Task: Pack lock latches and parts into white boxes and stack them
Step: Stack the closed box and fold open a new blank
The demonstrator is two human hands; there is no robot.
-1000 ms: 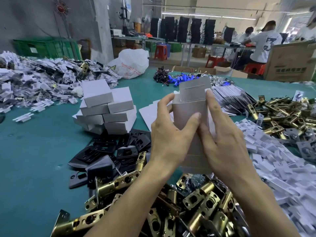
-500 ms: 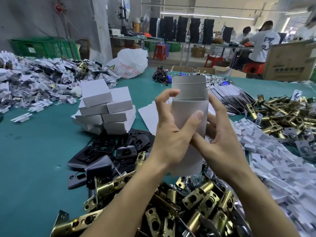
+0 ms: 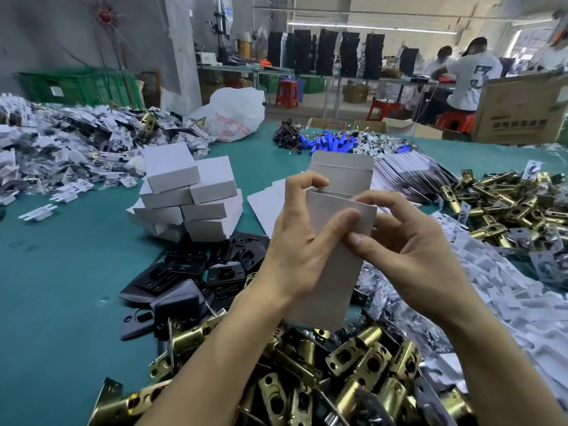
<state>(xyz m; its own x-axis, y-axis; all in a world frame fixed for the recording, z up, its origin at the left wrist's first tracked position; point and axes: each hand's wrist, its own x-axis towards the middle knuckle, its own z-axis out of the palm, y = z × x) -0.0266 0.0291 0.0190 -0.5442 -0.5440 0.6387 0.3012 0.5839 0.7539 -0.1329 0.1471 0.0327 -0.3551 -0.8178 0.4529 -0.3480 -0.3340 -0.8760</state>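
Observation:
I hold an unfolded white box (image 3: 329, 272) upright above the table, its top flap standing open. My left hand (image 3: 299, 244) grips its left side, thumb across the front and forefinger hooked over the upper edge. My right hand (image 3: 405, 250) pinches the right side, thumb on the front panel and fingers curled at the top corner. A stack of closed white boxes (image 3: 187, 198) stands to the left on the green table (image 3: 61, 287). Brass lock latches (image 3: 322, 373) are heaped below my hands, with black plates (image 3: 196, 272) beside them.
Flat white box blanks (image 3: 408, 176) fan out behind the held box. More brass latches (image 3: 516, 204) and white bagged parts (image 3: 507, 302) lie to the right, bagged parts (image 3: 61, 139) pile up at the far left, blue cylinders (image 3: 329, 139) at the back. People work in the background.
My right fingers have moved from behind the box up to its top right corner. The box's front panel has spread away from the flap, and my left forefinger has hooked over the edge.

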